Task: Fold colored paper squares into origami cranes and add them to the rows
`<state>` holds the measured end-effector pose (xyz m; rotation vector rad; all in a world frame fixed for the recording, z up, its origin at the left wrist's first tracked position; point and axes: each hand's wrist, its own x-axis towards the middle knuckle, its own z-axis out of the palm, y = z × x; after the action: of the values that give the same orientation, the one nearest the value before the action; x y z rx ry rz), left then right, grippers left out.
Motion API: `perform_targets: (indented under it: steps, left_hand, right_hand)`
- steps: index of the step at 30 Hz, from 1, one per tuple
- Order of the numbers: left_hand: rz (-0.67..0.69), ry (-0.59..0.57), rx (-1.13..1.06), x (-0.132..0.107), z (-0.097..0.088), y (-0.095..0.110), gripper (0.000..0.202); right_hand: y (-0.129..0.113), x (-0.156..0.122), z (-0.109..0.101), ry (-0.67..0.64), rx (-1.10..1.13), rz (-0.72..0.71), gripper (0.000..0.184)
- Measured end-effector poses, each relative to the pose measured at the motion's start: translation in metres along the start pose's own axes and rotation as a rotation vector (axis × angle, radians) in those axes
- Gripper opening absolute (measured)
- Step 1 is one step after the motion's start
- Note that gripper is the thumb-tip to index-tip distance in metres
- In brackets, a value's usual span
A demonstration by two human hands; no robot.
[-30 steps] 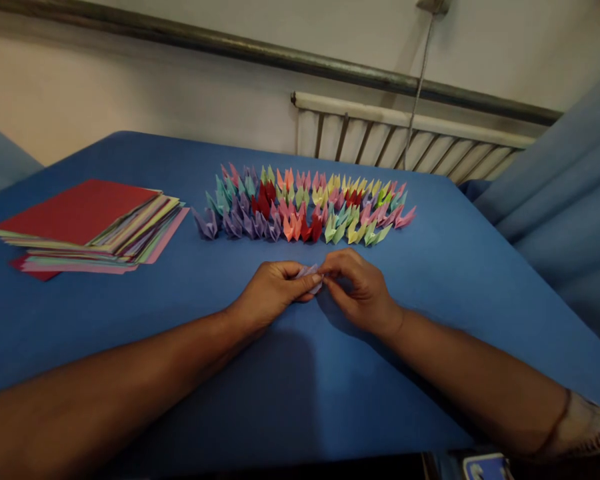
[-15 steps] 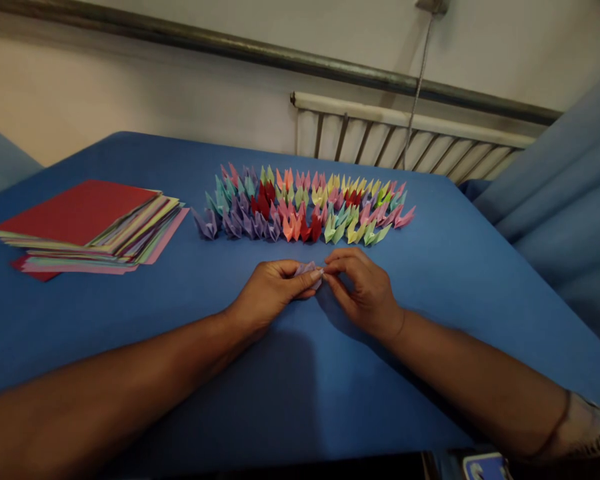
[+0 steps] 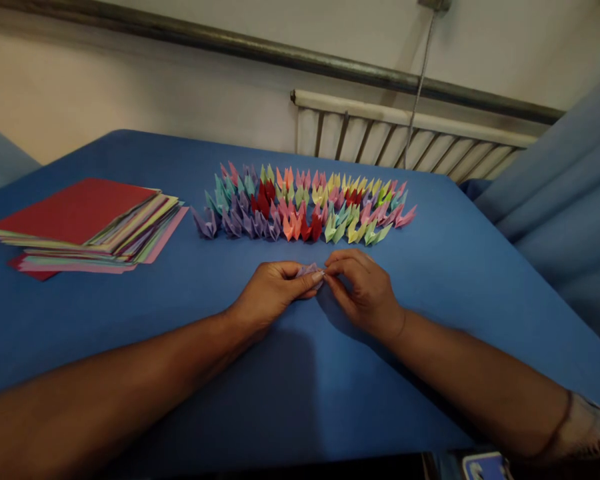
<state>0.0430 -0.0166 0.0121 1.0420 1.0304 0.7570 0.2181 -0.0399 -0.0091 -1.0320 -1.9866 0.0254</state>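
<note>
A small folded piece of purple paper is held above the table, partly hidden by fingers. My left hand is closed on it, with the thumb on top. Thumb and forefinger of my right hand pinch the paper's right tip, right beside the left thumb. Just beyond my hands, several rows of folded paper cranes stand in purple, red, orange, green, yellow, pink and teal.
On the left of the blue table lies a tall, uneven stack of coloured paper sheets, a red one on top. Behind the table are a radiator and a pipe. A blue curtain hangs at right.
Almost nothing differs. Both hands keep their hold on the purple paper, with only a very slight shift of the fingers and the view.
</note>
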Motion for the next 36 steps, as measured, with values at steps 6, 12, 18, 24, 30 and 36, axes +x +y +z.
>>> perform_targets:
  steps: [6,12,18,24,30,36]
  left_hand:
    - [-0.002,0.007,-0.032,0.0010,-0.0018,-0.0023,0.025]
    - [-0.033,-0.017,-0.049,-0.0003,0.0002,-0.0005,0.025]
    - [-0.027,-0.001,-0.051,-0.0011,0.0012,0.0000,0.025]
    - [-0.012,0.013,-0.067,0.0025,-0.0016,-0.0021,0.025]
    - [0.011,0.010,-0.058,0.0029,-0.0016,-0.0014,0.027]
    - [0.007,-0.001,-0.093,0.0029,-0.0015,-0.0007,0.028]
  right_hand:
    - [-0.0024,-0.0002,-0.0012,-0.011,-0.059,-0.034,0.014]
    - [-0.0018,0.0004,-0.0026,-0.014,-0.092,-0.056,0.010]
    - [-0.0035,0.0009,-0.0033,-0.006,-0.102,-0.067,0.008]
    - [-0.0038,0.0008,-0.0027,-0.007,-0.042,-0.021,0.011]
    - [-0.0031,-0.0003,-0.0009,0.022,0.031,0.032,0.007]
    - [-0.0048,-0.0010,-0.0005,0.025,0.074,0.077,0.011]
